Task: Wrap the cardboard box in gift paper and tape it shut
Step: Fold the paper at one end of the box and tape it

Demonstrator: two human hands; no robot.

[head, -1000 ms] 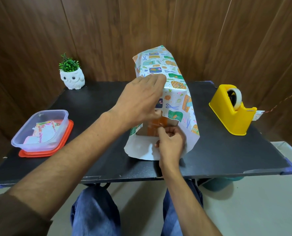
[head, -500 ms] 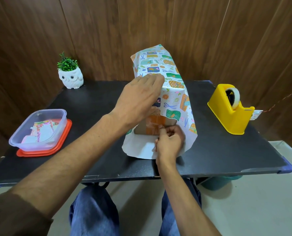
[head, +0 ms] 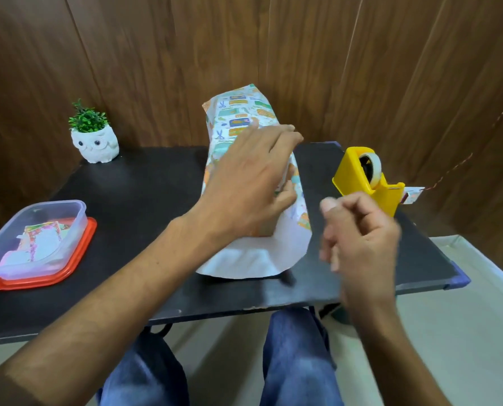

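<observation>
The box stands upright on the black table (head: 144, 200), covered by patterned gift paper (head: 238, 112); the cardboard is almost fully hidden. The paper's white underside (head: 253, 259) flares out loose at the near bottom. My left hand (head: 250, 177) lies over the paper on the box's near upper face, fingers stretched across it and thumb against the near side. Clear of the box, my right hand (head: 358, 232) hovers to its right, blurred, fingers curled with nothing visible in them. It is just in front of the yellow tape dispenser (head: 358, 174).
A clear plastic container (head: 36, 238) with paper scraps sits on an orange lid at the left. A white owl pot (head: 94, 142) with a green plant stands at the back left. Wood panel walls close the back. The table's near edge runs just above my knees.
My right hand has let go of the paper at the box's near bottom and moved up and right toward the dispenser. The left hand stays on the paper.
</observation>
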